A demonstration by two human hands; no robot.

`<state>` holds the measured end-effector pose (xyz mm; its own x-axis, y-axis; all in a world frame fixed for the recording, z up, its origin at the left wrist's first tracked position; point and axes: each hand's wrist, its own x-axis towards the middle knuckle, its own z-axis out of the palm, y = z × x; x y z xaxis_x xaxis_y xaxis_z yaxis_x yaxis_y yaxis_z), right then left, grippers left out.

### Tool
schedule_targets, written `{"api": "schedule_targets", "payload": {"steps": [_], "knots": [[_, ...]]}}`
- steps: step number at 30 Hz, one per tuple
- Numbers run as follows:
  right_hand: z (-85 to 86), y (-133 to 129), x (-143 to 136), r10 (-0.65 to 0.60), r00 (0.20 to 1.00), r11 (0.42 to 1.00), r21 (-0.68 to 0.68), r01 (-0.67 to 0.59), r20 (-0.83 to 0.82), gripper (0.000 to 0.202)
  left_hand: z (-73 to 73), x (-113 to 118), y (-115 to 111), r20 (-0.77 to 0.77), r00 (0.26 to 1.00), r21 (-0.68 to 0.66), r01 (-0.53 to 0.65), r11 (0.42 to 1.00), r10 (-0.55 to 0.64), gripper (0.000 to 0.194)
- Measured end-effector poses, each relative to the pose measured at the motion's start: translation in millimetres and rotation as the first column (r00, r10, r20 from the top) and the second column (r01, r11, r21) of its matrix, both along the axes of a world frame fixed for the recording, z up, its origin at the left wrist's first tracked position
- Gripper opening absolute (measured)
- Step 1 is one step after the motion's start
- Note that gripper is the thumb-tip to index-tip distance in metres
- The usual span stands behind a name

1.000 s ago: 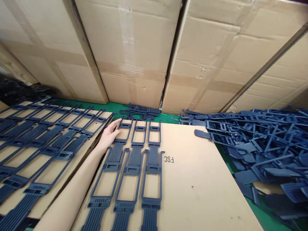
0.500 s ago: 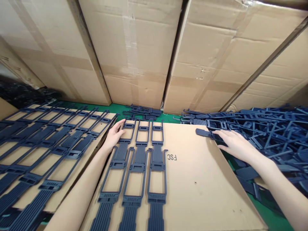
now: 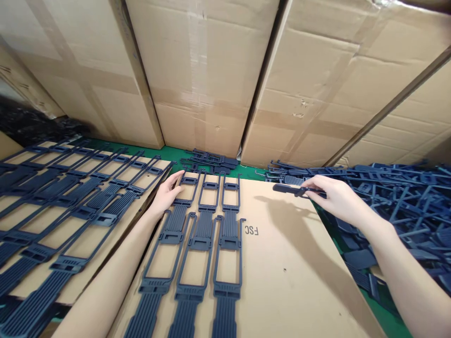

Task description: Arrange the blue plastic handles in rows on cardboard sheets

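Observation:
My right hand pinches a dark blue plastic bracket and holds it just above the right side of a cardboard box top. The bracket is seen nearly edge-on, its flat end pointing left; the fingers hide the rest. My left hand rests at the box's far left corner, thumb and fingers apart, beside the top of the leftmost laid-out bracket. Three columns of such brackets, each with a ribbed paddle and an open frame, lie overlapping end to end on the box top.
A tangled heap of similar brackets fills the right side. More lie in rows on a second box at left. A small pile sits on the green surface behind. Tall cartons wall off the back.
My right hand has lifted the bracket off the heap's edge and tilted it over the box, shifting slightly left. My left hand has barely moved. The view has shifted slightly.

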<state>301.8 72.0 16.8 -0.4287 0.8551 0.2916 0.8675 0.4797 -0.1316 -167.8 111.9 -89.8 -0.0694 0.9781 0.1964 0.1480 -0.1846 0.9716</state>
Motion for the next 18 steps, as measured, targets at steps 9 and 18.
{"api": "schedule_targets", "payload": {"steps": [9,18], "knots": [[-27.9,5.5,-72.0,0.388,0.921,0.921,0.040,-0.387,-0.022,0.029,-0.6,-0.9,-0.7,-0.012,1.000,0.005,0.003,1.000,-0.003,0.069],[-77.3,3.8,-70.8,0.239,0.945,0.946,0.273,-0.174,-0.223,0.035,2.5,0.4,-3.3,-0.027,1.000,-0.011,0.004,1.000,-0.005,0.068]]}}
